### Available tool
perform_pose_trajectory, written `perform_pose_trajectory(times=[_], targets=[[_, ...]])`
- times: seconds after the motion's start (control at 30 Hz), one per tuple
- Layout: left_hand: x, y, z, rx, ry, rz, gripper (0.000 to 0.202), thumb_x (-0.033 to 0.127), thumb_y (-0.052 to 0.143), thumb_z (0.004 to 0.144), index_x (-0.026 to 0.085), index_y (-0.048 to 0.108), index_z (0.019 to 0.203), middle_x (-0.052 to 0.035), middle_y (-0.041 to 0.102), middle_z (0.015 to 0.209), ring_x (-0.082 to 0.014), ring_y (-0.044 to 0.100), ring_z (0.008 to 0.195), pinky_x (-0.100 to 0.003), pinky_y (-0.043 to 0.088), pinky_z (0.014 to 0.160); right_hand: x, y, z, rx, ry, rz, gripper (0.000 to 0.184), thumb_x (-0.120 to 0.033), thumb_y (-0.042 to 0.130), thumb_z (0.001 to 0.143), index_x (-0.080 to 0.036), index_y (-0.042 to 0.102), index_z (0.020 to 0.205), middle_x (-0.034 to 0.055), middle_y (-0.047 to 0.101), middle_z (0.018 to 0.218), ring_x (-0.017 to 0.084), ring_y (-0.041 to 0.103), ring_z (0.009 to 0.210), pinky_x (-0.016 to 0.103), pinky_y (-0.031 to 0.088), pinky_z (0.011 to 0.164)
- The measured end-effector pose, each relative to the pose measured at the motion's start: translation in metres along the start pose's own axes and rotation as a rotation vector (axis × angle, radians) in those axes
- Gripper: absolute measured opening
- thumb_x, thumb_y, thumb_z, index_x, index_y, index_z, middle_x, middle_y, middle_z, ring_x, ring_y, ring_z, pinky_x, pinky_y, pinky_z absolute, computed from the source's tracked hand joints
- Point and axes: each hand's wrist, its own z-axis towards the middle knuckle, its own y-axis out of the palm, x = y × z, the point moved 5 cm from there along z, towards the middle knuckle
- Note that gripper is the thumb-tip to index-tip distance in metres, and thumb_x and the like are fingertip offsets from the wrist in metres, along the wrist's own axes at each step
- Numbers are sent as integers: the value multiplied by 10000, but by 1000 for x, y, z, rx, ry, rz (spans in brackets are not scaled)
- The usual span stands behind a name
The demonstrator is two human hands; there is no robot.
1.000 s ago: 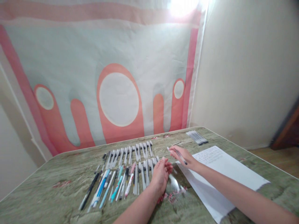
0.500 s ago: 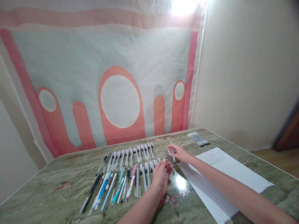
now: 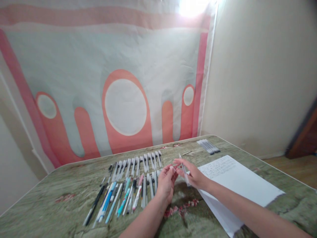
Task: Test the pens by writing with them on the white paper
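My right hand (image 3: pixel 194 175) is closed around a slim clear pen (image 3: pixel 183 169), its thin end pointing up and away from me. Fingers bent, my left hand (image 3: pixel 167 183) pinches a small whitish thing that I cannot make out, right against the right hand's fingertips. Just left of it lies a row of clear pens (image 3: pixel 150 185), partly covered by that hand. Farther back is another row of clear capped pens (image 3: pixel 137 163). Coloured pens, among them a blue pen (image 3: pixel 107 201) and a turquoise pen (image 3: pixel 123 201), lie nearer to me on the left.
A written sheet of paper (image 3: pixel 237 185) lies on the green patterned table (image 3: pixel 49 211), under my right forearm. Several slim pens or refills (image 3: pixel 208 146) lie side by side at the far right. A printed cloth (image 3: pixel 86 59) hangs behind the table.
My right hand has come nearer and slightly right with the pen, which now tilts differently. My left hand has moved a little left, and the hands' fingertips now meet.
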Motion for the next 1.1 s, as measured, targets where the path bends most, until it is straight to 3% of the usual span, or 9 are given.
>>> perform_pose_trajectory(times=[0.1, 0.2, 0.43, 0.8, 0.93, 1.1], targets=[[8, -4, 4, 49, 11, -54, 205, 176, 656, 692, 146, 539, 857, -63, 640, 836, -109, 616, 744, -229, 483, 740, -3, -4, -5, 77, -37, -6, 302, -293, 362, 876, -231, 515, 1128, 66, 562, 1007, 172, 533, 898, 330, 429, 804], [11, -6, 6, 92, -1, -91, 143, 148, 619, 725, 142, 530, 836, -68, 642, 818, -111, 622, 745, -220, 496, 716, -10, -3, -12, 109, -91, -47, 230, -262, 397, 860, -223, 571, 1006, 52, 572, 886, 170, 534, 832, 314, 432, 752], [8, -4, 3, 125, -37, -134, 123, 139, 614, 728, 147, 515, 801, -72, 650, 819, -124, 629, 764, -210, 502, 677, -13, 4, -16, 207, -63, -72, 88, -236, 451, 827, -206, 533, 838, 33, 554, 758, 159, 529, 718, 284, 432, 660], [4, 5, -4, 11, -30, -69, 272, 219, 643, 705, 169, 468, 907, -69, 640, 858, -116, 614, 729, -225, 478, 672, -10, 7, -14, 148, -144, -96, 159, -216, 496, 811, -228, 610, 922, 49, 588, 822, 166, 559, 772, 297, 458, 689], [5, 5, -6, 23, -2, -25, 421, 173, 677, 665, 195, 423, 1000, -41, 637, 846, -101, 609, 715, -224, 466, 698, -10, 7, -16, 137, -142, -138, 181, -221, 503, 803, -229, 610, 950, 46, 581, 789, 161, 550, 719, 290, 456, 646], [16, -3, 2, 103, 90, -12, 395, 132, 657, 679, 192, 417, 988, -33, 630, 808, -104, 614, 750, -219, 459, 734, -18, 4, -19, 134, -143, -160, 193, -211, 452, 823, -210, 571, 976, 59, 620, 853, 180, 558, 804, 320, 435, 737]])
